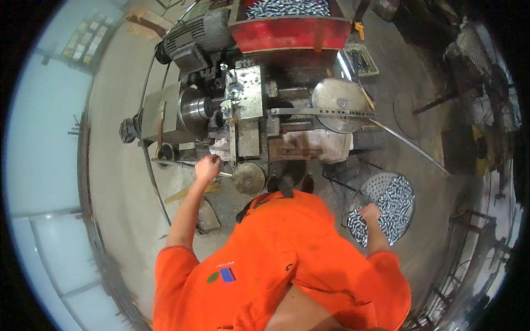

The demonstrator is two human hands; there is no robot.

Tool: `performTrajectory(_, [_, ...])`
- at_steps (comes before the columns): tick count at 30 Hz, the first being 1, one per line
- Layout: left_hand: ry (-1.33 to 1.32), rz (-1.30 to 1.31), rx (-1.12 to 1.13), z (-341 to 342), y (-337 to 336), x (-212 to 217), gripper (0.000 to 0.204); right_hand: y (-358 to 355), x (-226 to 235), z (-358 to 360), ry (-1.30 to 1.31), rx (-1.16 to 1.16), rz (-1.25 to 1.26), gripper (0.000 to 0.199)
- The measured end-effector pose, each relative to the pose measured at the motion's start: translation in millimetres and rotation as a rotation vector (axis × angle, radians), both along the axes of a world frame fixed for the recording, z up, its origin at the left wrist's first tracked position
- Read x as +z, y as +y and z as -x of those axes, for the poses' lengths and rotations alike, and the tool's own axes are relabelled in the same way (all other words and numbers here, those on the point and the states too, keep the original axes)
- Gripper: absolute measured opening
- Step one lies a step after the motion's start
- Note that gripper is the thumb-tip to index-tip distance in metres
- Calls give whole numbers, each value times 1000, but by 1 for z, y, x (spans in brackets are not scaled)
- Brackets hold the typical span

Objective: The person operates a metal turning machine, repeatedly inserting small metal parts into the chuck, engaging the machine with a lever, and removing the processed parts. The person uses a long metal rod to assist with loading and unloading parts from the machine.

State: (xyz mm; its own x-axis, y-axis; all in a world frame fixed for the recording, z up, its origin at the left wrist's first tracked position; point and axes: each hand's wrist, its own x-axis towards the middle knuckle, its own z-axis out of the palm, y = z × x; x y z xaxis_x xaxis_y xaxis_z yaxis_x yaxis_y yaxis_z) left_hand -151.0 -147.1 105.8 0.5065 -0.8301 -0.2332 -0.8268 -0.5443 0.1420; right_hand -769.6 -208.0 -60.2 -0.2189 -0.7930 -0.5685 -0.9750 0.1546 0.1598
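Note:
My left hand (207, 167) is closed over a metal lever (180, 164) at the front left of a lathe-like machine (247, 91). The lever's bar shows on both sides of the fist. Out to the right, my right hand (370, 212) reaches over a round perforated tray (377, 185) heaped with small shiny metal pins (396, 207). Its fingers are curled at the edge of the heap; what they hold, if anything, is hidden. A round chuck (195, 108) faces the machine's middle block, apart from both hands.
Behind the machine stands a red bin (291, 34) full of similar metal parts. An electric motor (201, 36) sits at the back left. A flat bar with holes (320, 112) crosses a round metal plate (339, 94). A long rod (409, 146) slants out to the right.

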Motion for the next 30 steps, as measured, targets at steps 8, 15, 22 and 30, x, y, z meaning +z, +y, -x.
performTrajectory(8, [674, 320, 20, 37, -5, 92, 25, -54, 95, -90, -1103, 319, 614, 20])
performTrajectory(15, [1085, 441, -156, 99, -58, 120, 34, -82, 289, -308, -1660, 519, 115, 40])
performTrajectory(22, [849, 616, -124, 95, -45, 143, 32, -75, 316, -368, -1417, 1091, 433, 36])
performTrajectory(30, [1033, 595, 40, 66, -24, 135, 24, -77, 325, -411, -1420, 1291, 213, 29])
